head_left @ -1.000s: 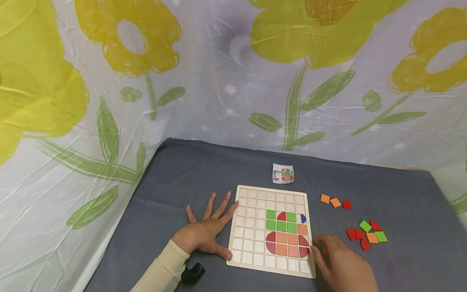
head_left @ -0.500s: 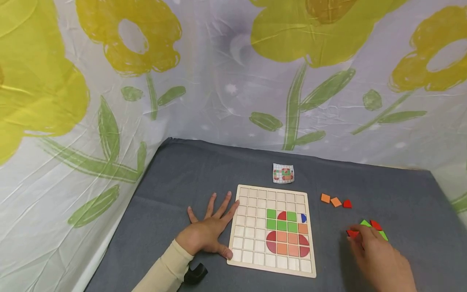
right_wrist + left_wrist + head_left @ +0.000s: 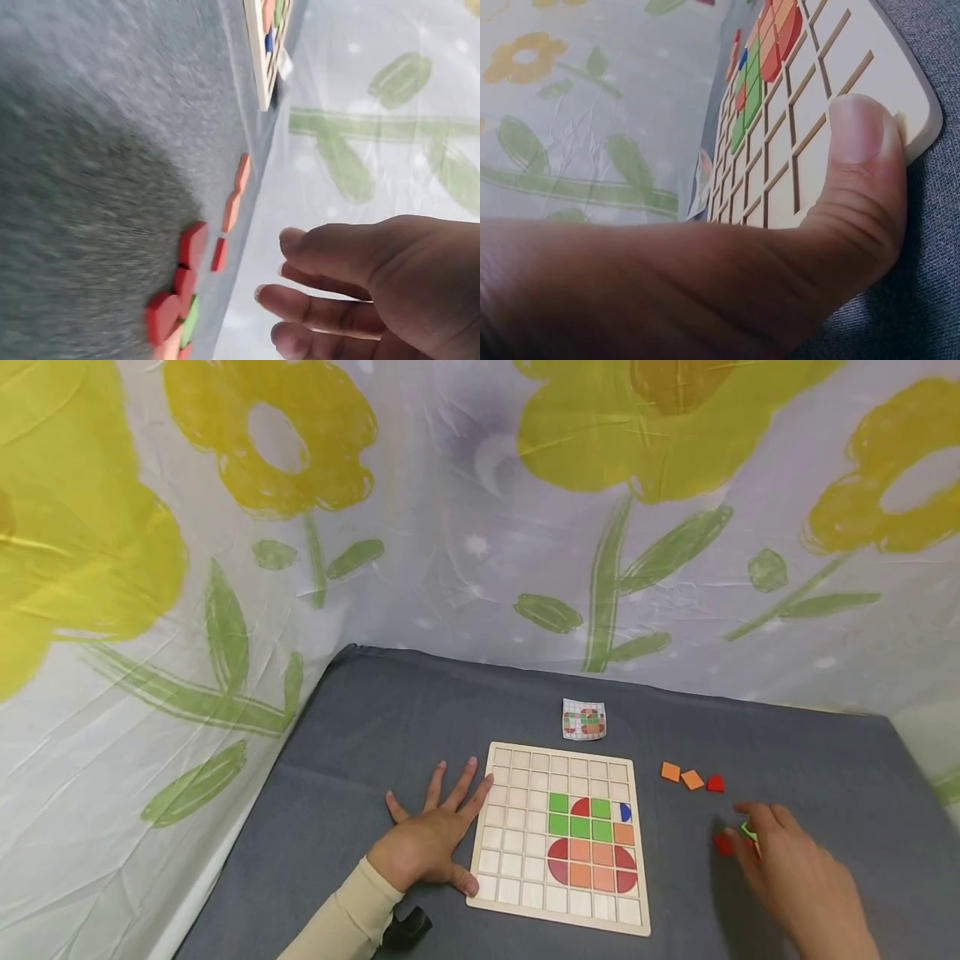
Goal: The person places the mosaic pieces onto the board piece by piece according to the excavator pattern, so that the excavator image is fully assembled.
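A pale wooden grid board (image 3: 517,887) lies on the dark cloth, with green, orange, red and blue pieces filling some of its squares. My left hand (image 3: 423,847) has its fingers spread along the board's left side. Its thumb (image 3: 859,142) presses the near left corner. My right hand (image 3: 806,877) hovers over a small pile of loose pieces, partly hiding it from the head camera. In the right wrist view its fingers are apart and hold nothing. Red pieces (image 3: 163,316) and a green tile (image 3: 190,322) of that pile lie below the hand.
Beyond the board lies a small printed pattern card (image 3: 583,720). Two orange tiles (image 3: 671,772) and a red piece (image 3: 716,783) form a row right of the board. A flower-printed sheet (image 3: 450,527) hangs behind the table.
My right hand has left the board's right edge and moved right, over the loose pile. The left hand stays at the board's left side.
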Demonstrator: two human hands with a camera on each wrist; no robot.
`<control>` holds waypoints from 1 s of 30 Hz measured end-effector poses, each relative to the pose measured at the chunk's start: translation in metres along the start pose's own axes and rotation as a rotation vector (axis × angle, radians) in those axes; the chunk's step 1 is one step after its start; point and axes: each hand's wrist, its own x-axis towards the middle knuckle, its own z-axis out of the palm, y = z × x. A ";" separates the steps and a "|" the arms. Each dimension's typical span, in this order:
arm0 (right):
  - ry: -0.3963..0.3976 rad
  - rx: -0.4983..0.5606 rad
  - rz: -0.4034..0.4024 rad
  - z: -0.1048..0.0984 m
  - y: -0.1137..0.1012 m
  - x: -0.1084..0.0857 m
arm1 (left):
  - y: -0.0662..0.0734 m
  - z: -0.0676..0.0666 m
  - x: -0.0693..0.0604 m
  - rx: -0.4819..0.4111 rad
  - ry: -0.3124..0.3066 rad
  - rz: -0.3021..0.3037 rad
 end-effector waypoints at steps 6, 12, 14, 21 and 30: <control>-0.039 -0.049 -0.076 -0.003 0.002 0.028 | 0.003 -0.001 -0.003 -0.006 0.018 0.002; -0.094 -0.105 -0.135 0.002 0.010 0.052 | 0.005 -0.002 -0.005 0.008 0.022 0.001; -0.106 -0.115 -0.148 0.004 0.011 0.058 | 0.005 -0.003 -0.006 0.013 0.019 0.000; -0.155 -0.112 -0.161 0.009 0.018 0.071 | 0.005 -0.004 -0.006 0.014 0.001 -0.003; -0.243 -0.093 -0.133 0.007 0.024 0.080 | 0.005 -0.005 -0.006 0.010 -0.007 -0.006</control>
